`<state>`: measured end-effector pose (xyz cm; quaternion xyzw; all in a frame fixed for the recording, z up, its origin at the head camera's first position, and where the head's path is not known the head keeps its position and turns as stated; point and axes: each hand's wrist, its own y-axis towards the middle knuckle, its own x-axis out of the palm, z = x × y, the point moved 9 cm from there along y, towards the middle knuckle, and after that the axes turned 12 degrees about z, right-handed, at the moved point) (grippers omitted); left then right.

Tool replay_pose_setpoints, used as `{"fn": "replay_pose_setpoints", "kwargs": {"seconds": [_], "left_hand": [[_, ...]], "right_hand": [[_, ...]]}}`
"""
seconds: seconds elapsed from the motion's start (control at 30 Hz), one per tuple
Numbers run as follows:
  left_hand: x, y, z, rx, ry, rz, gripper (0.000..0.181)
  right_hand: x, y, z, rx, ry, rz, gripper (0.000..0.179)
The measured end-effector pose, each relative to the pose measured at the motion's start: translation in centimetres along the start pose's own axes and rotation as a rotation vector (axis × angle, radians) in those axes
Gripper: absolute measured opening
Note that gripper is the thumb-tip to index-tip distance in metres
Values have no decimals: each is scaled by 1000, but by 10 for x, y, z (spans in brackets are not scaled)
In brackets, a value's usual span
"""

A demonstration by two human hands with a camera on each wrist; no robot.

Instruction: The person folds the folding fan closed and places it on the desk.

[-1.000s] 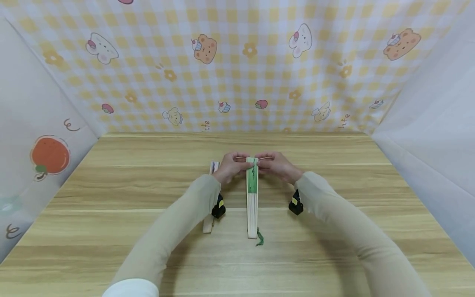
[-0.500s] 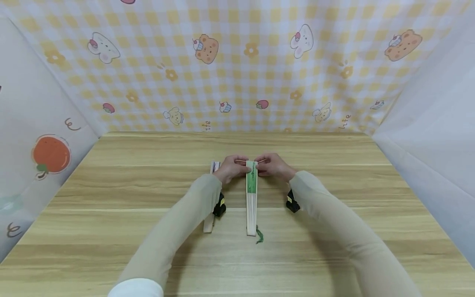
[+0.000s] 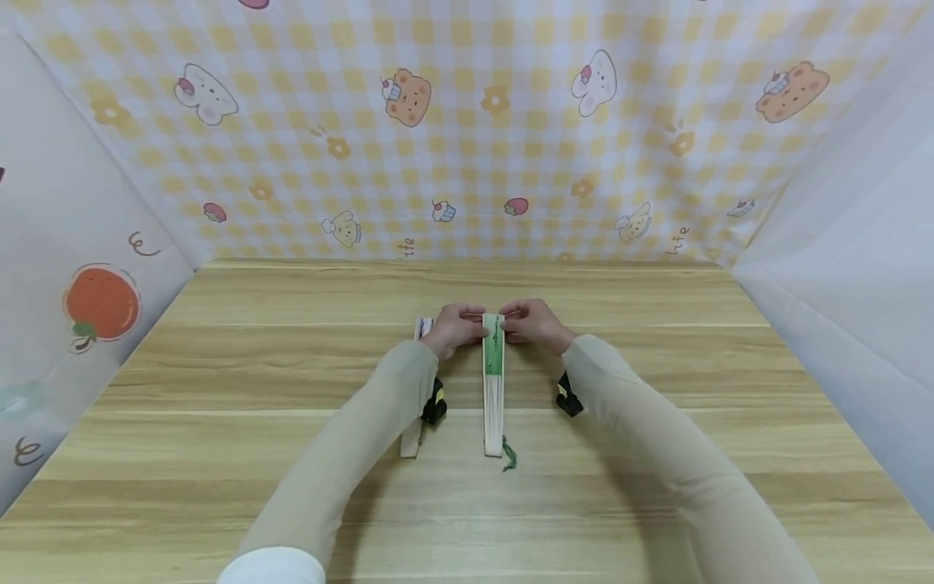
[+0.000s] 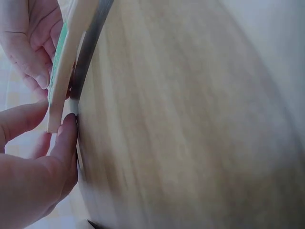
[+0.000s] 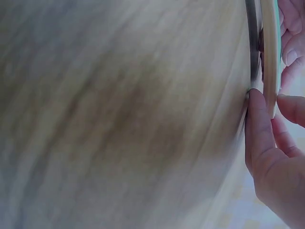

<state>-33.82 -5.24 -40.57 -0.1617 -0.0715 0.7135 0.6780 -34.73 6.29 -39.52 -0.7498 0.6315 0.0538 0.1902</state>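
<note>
A folded hand fan (image 3: 494, 397), green at its far part with bare pale ribs nearer the person, points lengthwise away from the body. From its near end trails a green tassel (image 3: 509, 456). My left hand (image 3: 456, 328) pinches the far end from the left, thumb (image 4: 24, 121) on the green face and fingers behind. On the opposite side my right hand (image 3: 538, 326) pinches that same end, its thumb (image 5: 291, 109) also on the green face. Partly hidden by the left wrist lies a second folded fan (image 3: 410, 441), pale with some purple at its top.
A wood-grain table (image 3: 620, 503) lies beneath both hands. Black wrist cameras (image 3: 434, 404) hang under each forearm. Behind the table hangs a yellow checked cloth (image 3: 467, 162) with cartoon prints; white sheets (image 3: 854, 268) close off the sides.
The green fan has shifted slightly left, and its near end with the tassel has moved a little away from the person. The right forearm has drifted left; both hands keep their pinch.
</note>
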Motion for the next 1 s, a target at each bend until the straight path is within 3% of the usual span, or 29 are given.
{"fn": "replay_pose_setpoints", "kwargs": {"seconds": [0.5,0.67,0.87,1.0], "left_hand": [[-5,-4,2,10,21,-2,46],[-8,-10,10,111,136,-13,46],[-18,-20,31,250,228,12,45],[-26,-26,43,355,368,44,48]], "right_hand": [[-5,-4,-6,-94,-74,8,34],[-6,-15,-12,-165,-184,4,35],[-3,-27,-27,-342,-437,15,37],[1,-35,-39,-461,-591,32,41]]}}
